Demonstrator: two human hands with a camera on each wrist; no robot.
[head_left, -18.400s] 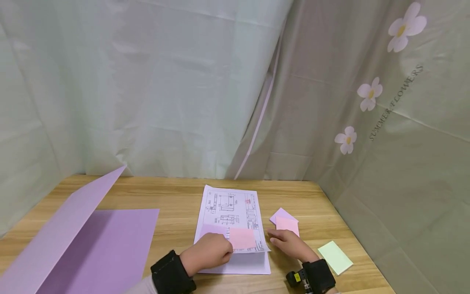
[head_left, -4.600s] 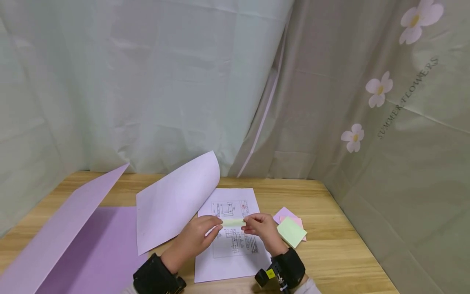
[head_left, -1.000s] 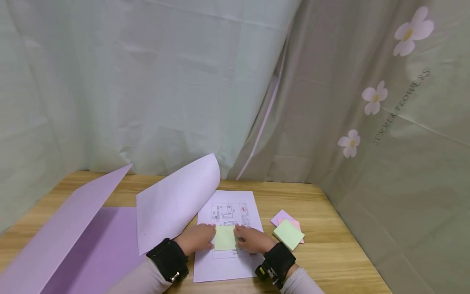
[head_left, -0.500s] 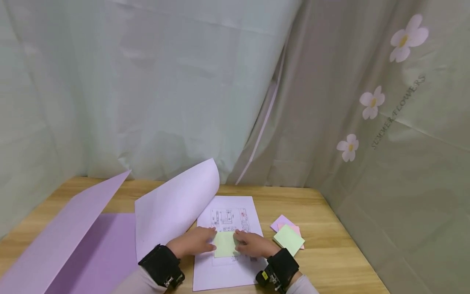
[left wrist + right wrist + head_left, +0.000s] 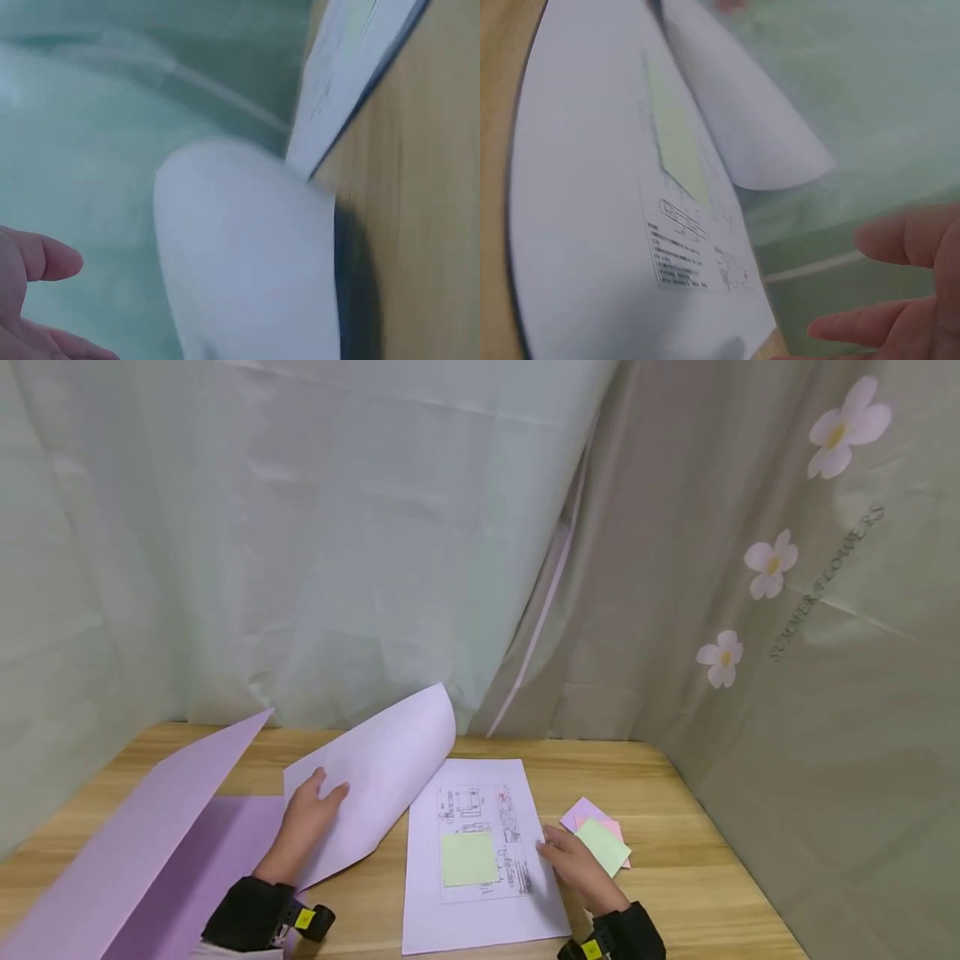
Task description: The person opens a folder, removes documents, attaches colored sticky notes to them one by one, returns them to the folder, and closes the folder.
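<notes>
A stack of printed drawing sheets [image 5: 480, 918] lies on the table, with a pale green sticky note [image 5: 469, 859] flat on its top page. Left of it, a turned-over page [image 5: 382, 768] curls up, blank side showing. My left hand [image 5: 303, 822] is over that page's left part, thumb and fingers spread; in the left wrist view its fingers [image 5: 56, 259] look apart from the paper. At the stack's right edge is my right hand [image 5: 579, 864], holding nothing, its fingers [image 5: 889, 240] spread in the right wrist view. Whether it touches the sheet, I cannot tell.
A purple folder [image 5: 172, 810] stands half open at the left, partly under the turned page. Right of the sheets, a green sticky-note pad [image 5: 606, 847] overlaps pink [image 5: 625, 850] and purple [image 5: 581, 810] ones. Curtains [image 5: 375, 568] hang behind the wooden table [image 5: 690, 893].
Both hands have left the green sticky note, which now lies on the drawing. The left hand has moved left to the curled page, the right hand right to the stack's edge.
</notes>
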